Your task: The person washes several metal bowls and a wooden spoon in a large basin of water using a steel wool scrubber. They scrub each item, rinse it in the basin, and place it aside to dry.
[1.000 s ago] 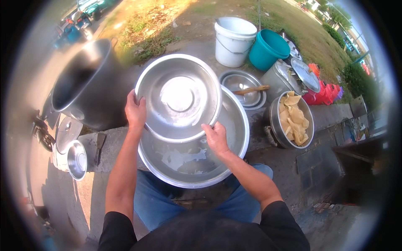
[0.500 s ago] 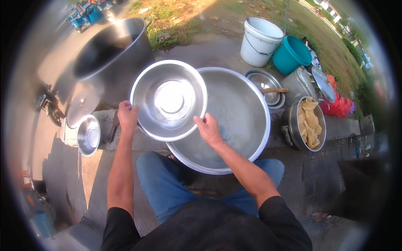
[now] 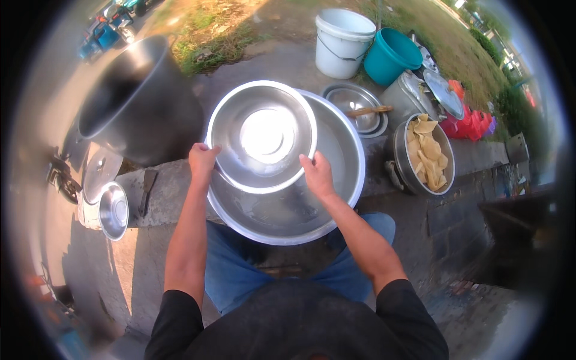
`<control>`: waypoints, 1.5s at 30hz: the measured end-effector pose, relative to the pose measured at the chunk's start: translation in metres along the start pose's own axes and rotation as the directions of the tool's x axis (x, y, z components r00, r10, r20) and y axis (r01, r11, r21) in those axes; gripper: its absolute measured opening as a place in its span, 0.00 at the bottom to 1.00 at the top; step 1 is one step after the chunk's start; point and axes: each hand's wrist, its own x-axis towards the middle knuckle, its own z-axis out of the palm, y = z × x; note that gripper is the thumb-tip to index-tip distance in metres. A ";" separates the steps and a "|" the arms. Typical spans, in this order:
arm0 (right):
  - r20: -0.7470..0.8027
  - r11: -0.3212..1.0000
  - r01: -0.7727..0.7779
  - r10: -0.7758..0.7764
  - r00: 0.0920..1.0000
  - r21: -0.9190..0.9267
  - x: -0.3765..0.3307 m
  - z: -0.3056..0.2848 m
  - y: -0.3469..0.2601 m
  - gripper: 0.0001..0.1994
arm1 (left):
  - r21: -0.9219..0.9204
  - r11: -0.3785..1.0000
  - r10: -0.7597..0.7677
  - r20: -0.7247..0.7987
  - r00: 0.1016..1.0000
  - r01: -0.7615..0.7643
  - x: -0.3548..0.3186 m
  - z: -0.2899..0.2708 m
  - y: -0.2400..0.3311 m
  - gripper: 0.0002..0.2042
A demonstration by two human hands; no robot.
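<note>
- The big steel basin [image 3: 300, 210] sits on the concrete ledge [image 3: 162, 192] before my knees — a little water in it, I judge.
- The smaller steel bowl [image 3: 262, 137] hangs tilted above it; this looks like the rinsing step.
- My left hand [image 3: 203, 161] grips its left rim, my right hand [image 3: 318, 175] the lower right rim — both closed on it.
- Next calls for a steady, level hold.

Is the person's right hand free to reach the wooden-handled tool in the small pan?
Probably not right away: the right hand grips the steel bowl, though nothing blocks the tool.
</note>
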 end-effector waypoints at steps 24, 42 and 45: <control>0.256 0.937 0.097 -0.009 0.967 -0.334 -0.025 0.023 0.067 0.19 | -0.299 0.935 0.173 -0.085 0.981 -0.191 -0.002 0.020 0.048 0.11; 0.376 0.804 0.147 0.101 0.921 -0.576 -0.048 -0.028 0.038 0.11 | -0.781 0.625 -0.056 -0.061 0.997 -0.013 0.011 -0.005 0.092 0.11; 0.298 0.689 0.476 -0.371 0.879 -0.546 -0.050 -0.035 0.025 0.12 | -0.781 0.623 -0.021 -0.069 0.997 -0.041 0.009 -0.009 0.092 0.11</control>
